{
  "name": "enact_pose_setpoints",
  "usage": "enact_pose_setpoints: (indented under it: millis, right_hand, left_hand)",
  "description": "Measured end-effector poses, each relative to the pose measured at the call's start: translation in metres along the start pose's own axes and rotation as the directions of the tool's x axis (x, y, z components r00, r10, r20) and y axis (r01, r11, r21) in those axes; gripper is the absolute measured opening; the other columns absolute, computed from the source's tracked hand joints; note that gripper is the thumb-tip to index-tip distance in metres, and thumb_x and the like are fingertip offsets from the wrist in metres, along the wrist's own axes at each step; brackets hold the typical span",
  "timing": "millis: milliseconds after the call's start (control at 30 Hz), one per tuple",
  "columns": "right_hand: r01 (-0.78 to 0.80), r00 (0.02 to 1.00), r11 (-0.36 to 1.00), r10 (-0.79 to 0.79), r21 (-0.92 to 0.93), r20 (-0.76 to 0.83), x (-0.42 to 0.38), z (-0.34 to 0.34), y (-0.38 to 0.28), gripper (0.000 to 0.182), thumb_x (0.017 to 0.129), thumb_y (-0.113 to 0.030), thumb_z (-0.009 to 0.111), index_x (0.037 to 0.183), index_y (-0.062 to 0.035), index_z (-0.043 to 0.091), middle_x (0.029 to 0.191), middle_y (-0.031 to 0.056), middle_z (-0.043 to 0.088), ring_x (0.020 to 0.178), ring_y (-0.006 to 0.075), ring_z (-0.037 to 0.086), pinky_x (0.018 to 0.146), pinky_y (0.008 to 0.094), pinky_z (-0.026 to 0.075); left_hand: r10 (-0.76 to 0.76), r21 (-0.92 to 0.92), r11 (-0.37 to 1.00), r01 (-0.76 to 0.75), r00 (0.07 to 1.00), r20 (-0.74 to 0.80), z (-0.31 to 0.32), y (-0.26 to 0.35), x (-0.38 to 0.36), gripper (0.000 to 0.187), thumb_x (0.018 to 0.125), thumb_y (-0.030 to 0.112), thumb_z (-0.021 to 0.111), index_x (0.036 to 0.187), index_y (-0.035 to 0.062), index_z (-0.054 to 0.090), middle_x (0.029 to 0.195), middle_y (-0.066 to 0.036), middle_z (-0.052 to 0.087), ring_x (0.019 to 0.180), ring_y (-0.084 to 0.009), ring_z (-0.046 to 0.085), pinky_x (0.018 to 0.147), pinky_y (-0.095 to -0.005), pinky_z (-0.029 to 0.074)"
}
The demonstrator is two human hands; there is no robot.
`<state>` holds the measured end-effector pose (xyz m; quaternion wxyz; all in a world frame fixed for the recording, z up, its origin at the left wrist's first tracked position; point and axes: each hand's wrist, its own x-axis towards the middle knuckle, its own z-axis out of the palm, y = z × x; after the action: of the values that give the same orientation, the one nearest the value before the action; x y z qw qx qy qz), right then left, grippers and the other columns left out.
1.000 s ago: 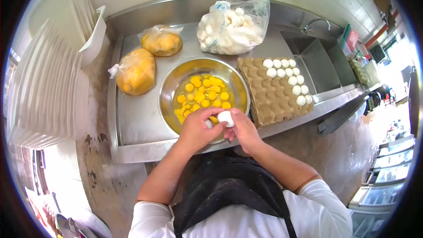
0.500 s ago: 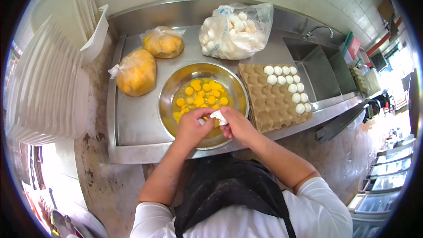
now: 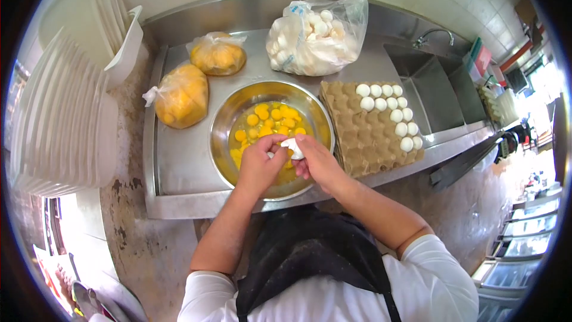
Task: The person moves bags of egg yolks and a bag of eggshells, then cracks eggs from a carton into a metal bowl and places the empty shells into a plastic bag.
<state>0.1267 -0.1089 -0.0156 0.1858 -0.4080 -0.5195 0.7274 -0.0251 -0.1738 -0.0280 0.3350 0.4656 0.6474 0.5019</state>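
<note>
Far to the left of the steel mixing bowl [image 3: 223, 120] a stack of white plastic trays [image 3: 59, 125] leans against the wall. Nearer the bowl, still on its left, two tied plastic bags of yellow egg yolk lie on the steel worktop [image 3: 182, 167]: the larger bag [image 3: 180, 96] close to the bowl's rim, the smaller bag [image 3: 218, 55] behind it. The bowl holds a pool of raw yolks [image 3: 268, 122]. Over the bowl's near side the left hand [image 3: 257, 164] and right hand [image 3: 316, 164] meet, fingers closed on a cracked white eggshell [image 3: 293, 146] held between them just above the yolks. Behind the bowl sits a clear bag of empty eggshells [image 3: 313, 36]. Just to the right of the bowl lies a brown cardboard egg tray [image 3: 363, 134], with whole white eggs [image 3: 390, 107] left along its far and right edges. Further right of the bowl is a steel sink [image 3: 435, 89] with a tap [image 3: 432, 37].
</note>
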Motion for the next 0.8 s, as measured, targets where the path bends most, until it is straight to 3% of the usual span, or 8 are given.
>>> enact_pose_setpoints:
  millis: [167, 233, 400, 567, 800]
  right_hand:
    - [0.027, 1.000, 0.998, -0.027, 0.058, -0.011, 0.001, 0.000, -0.007, 0.047, 0.099, -0.049, 0.040, 0.112, -0.0059, 0.054, 0.081, 0.0028, 0.055, 0.061, 0.0084, 0.051, 0.052, 0.0209, 0.039]
    - [0.040, 0.999, 0.998, -0.040, 0.057, -0.009, 0.001, -0.001, -0.010, 0.046, 0.100, -0.048, 0.040, 0.112, -0.0062, 0.055, 0.081, 0.0027, 0.055, 0.062, 0.0083, 0.052, 0.052, 0.0208, 0.039]
    - [0.086, 0.996, 0.996, -0.085, 0.039, -0.016, 0.000, -0.002, -0.016, 0.040, 0.101, -0.042, 0.042, 0.113, -0.0072, 0.056, 0.083, 0.0018, 0.057, 0.062, 0.0079, 0.052, 0.051, 0.0204, 0.039]
    - [0.174, 0.985, 0.984, -0.175, -0.034, -0.010, 0.002, -0.003, -0.018, 0.032, 0.102, -0.036, 0.044, 0.111, -0.0079, 0.057, 0.089, 0.0010, 0.058, 0.069, 0.0068, 0.051, 0.058, 0.0214, 0.044]
    - [0.183, 0.983, 0.978, -0.184, -0.102, -0.001, -0.003, -0.003, -0.029, 0.033, 0.102, -0.036, 0.044, 0.110, -0.0071, 0.057, 0.092, 0.0015, 0.058, 0.074, 0.0075, 0.053, 0.063, 0.0226, 0.047]
  left_hand:
    - [-0.155, -0.161, 0.974, 0.162, 0.986, 0.054, -0.001, 0.008, 0.006, 0.027, 0.083, 0.009, 0.063, 0.106, -0.0043, 0.065, 0.079, -0.004, 0.066, 0.068, -0.0090, 0.059, 0.062, -0.0235, 0.047]
    - [-0.131, -0.265, 0.954, 0.140, 0.990, 0.052, 0.001, 0.006, 0.009, 0.026, 0.084, 0.009, 0.063, 0.106, -0.0045, 0.065, 0.080, -0.004, 0.066, 0.067, -0.0092, 0.059, 0.062, -0.0236, 0.047]
    - [-0.092, -0.265, 0.959, 0.098, 0.995, 0.035, 0.001, 0.011, 0.013, 0.024, 0.082, 0.009, 0.063, 0.102, -0.0026, 0.067, 0.079, -0.004, 0.067, 0.070, -0.0086, 0.061, 0.065, -0.0229, 0.049]
    - [-0.036, -0.243, 0.969, 0.050, 0.997, 0.062, 0.001, 0.005, 0.018, 0.024, 0.082, 0.005, 0.058, 0.104, -0.0032, 0.064, 0.083, -0.005, 0.067, 0.072, -0.0094, 0.061, 0.065, -0.0229, 0.049]
    - [0.027, -0.244, 0.970, -0.005, 0.996, 0.087, -0.003, 0.002, 0.023, 0.024, 0.082, 0.004, 0.060, 0.106, -0.0002, 0.063, 0.083, -0.002, 0.065, 0.070, -0.0078, 0.060, 0.063, -0.0213, 0.048]
